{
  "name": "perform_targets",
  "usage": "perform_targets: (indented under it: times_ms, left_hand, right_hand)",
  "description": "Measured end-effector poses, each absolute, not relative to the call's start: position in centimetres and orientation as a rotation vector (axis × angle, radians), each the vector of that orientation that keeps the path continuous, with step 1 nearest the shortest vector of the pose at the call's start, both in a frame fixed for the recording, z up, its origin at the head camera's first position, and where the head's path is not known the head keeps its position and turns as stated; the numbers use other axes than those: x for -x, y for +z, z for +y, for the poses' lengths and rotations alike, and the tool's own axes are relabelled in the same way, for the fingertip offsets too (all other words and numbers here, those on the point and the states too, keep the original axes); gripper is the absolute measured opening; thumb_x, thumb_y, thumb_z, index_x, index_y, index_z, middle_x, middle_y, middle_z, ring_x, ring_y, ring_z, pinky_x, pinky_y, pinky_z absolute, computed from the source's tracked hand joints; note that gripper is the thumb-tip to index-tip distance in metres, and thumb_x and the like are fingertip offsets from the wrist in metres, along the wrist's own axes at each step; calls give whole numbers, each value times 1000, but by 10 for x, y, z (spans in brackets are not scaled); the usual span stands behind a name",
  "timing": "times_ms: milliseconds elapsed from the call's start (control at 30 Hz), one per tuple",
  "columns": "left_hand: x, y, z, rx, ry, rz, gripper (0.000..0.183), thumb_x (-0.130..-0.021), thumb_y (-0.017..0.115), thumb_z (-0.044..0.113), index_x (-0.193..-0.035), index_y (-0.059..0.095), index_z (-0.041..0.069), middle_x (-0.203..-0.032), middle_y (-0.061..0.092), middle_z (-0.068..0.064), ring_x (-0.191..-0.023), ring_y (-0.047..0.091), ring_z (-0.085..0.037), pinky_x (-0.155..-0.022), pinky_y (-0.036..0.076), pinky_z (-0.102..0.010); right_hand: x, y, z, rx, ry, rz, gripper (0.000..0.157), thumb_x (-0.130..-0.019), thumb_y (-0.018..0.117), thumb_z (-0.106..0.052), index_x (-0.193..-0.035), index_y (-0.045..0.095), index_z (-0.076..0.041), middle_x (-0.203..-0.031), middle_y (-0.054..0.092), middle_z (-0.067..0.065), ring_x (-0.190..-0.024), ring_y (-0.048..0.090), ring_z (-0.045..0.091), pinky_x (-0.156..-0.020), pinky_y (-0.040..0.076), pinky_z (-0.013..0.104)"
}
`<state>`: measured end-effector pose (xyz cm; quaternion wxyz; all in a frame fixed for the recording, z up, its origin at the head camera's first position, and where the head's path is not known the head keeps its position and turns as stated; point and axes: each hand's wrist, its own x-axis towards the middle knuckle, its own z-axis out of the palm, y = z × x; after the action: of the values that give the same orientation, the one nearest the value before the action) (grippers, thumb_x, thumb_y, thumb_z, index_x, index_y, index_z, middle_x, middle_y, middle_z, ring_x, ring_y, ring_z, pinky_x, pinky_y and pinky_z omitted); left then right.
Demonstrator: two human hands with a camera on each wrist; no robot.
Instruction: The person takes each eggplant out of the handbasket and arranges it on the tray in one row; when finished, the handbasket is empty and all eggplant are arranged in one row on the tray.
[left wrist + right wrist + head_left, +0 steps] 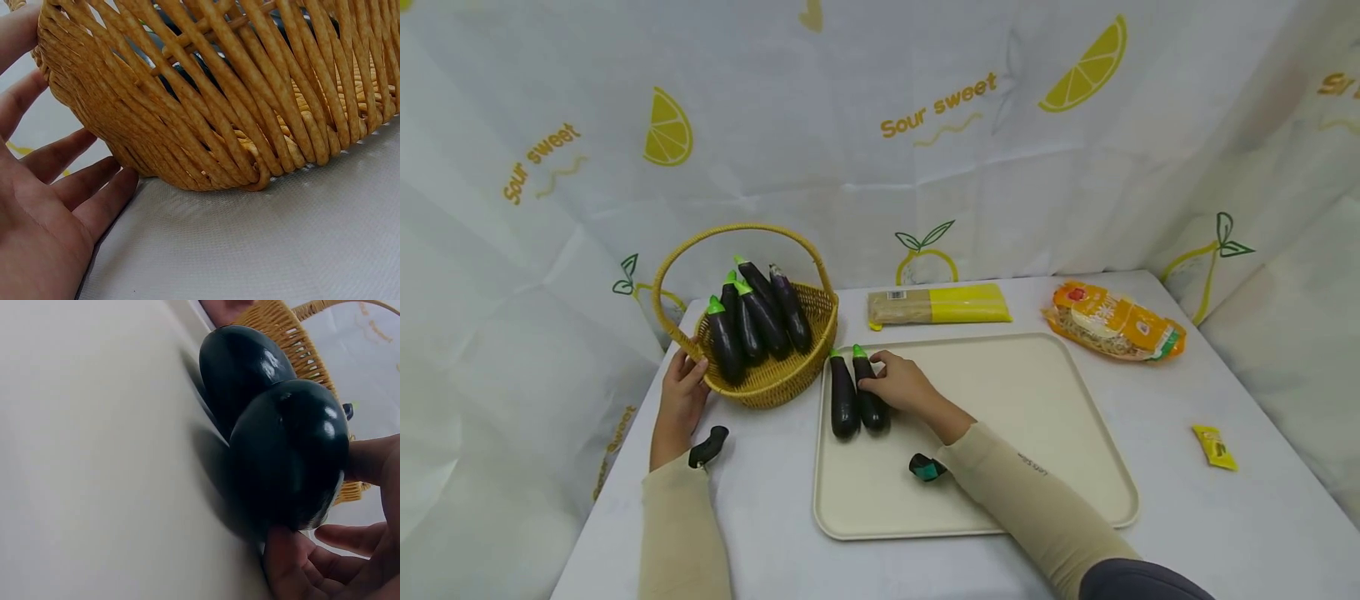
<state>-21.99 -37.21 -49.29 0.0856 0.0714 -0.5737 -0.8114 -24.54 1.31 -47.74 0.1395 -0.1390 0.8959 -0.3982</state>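
Note:
A wicker basket point(775, 387) with an arched handle holds several dark purple eggplants point(763, 317) with bright green caps. My left hand point(683, 392) rests against the basket's left side near the handle's foot. In the left wrist view, the fingers point(103, 197) of that hand lie fairly straight against the woven wall. On the beige tray point(970, 500), my right hand point(901, 383) grips an eggplant point(871, 404) between thumb and fingers. Another eggplant point(843, 404) lies just left of it on the tray. The right wrist view shows the gripped eggplant's point(287, 450) rounded end overlapping the other one.
Behind the tray lies a yellow noodle packet point(940, 305). An orange food bag point(1112, 321) sits at the back right, and a small yellow packet point(1214, 447) lies on the right of the white table point(775, 517). A printed curtain point(850, 167) hangs behind.

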Motion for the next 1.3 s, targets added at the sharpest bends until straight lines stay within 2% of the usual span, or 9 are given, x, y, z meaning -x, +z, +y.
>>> perform_targets:
  times_ms: [300,467,567,733,833,933,1033,1133,1300]
  left_hand:
    - [216,-492,-375,-216,-2417,-1644,50,-99,53,5,-146,39,15,-138,40,-4,-120,44,-17,-88,47,-25]
    - [217,-490,-379,-216,-2425,-1642,52,-99,54,7,-147,37,16,-138,40,-4,-120,43,-17,-88,48,-25]
    - [216,-492,-380,-216,-2443,-1632,52,-100,52,5,-148,36,15,-136,40,-3,-120,44,-17,-87,48,-25]
    - [209,-495,-381,-233,-2423,-1670,54,-101,50,5,-150,32,17,-137,39,-3,-120,44,-15,-87,48,-24]
    - [207,-493,-382,-215,-2412,-1690,55,-101,50,5,-151,32,17,-140,38,-4,-121,44,-15,-89,47,-25]
    - [208,-492,-382,-199,-2400,-1703,55,-100,52,6,-150,33,18,-141,37,-5,-122,44,-15,-89,47,-25]
    - [211,-492,-382,-196,-2404,-1703,55,-99,53,6,-149,34,17,-143,36,-6,-122,42,-17,-89,47,-25]
    - [213,-493,-380,-196,-2416,-1720,55,-99,54,7,-149,34,17,-146,33,-7,-125,40,-18,-90,46,-24]
    - [220,-494,-375,-158,-2402,-1734,54,-99,54,7,-149,35,18,-147,32,-9,-127,39,-19,-91,46,-25]
  right_hand:
    - [256,-452,0,438,-1147,2623,52,-92,65,-44,-128,58,-7,-96,65,2,-73,60,14,-65,49,32]
    - [280,-412,-43,643,-1124,2663,42,-94,63,-36,-125,61,-8,-99,65,1,-79,61,14,-68,49,31]
    - [296,-406,-78,751,-1066,2699,40,-96,62,-31,-129,58,-9,-102,64,1,-81,60,14,-71,49,30]
    - [314,-415,-125,676,-978,2747,53,-99,57,-28,-145,41,-8,-135,53,9,-117,54,20,-93,45,34]
    - [321,-415,-139,555,-973,2745,61,-102,50,-27,-152,24,-4,-142,45,14,-114,55,24,-91,45,35]
    - [330,-414,-147,475,-976,2707,63,-104,44,-22,-153,12,0,-116,58,16,-76,58,19,-64,45,31]
    - [337,-415,-151,438,-938,2660,64,-103,40,-15,-153,5,2,-74,55,8,-45,38,14,-45,31,29]
    - [343,-419,-152,413,-875,2661,65,-102,40,-12,-153,3,2,-54,42,2,-36,28,11,-38,25,26]
    - [348,-421,-148,389,-910,2702,67,-101,45,-12,-153,5,2,-55,46,4,-37,31,12,-39,27,27]
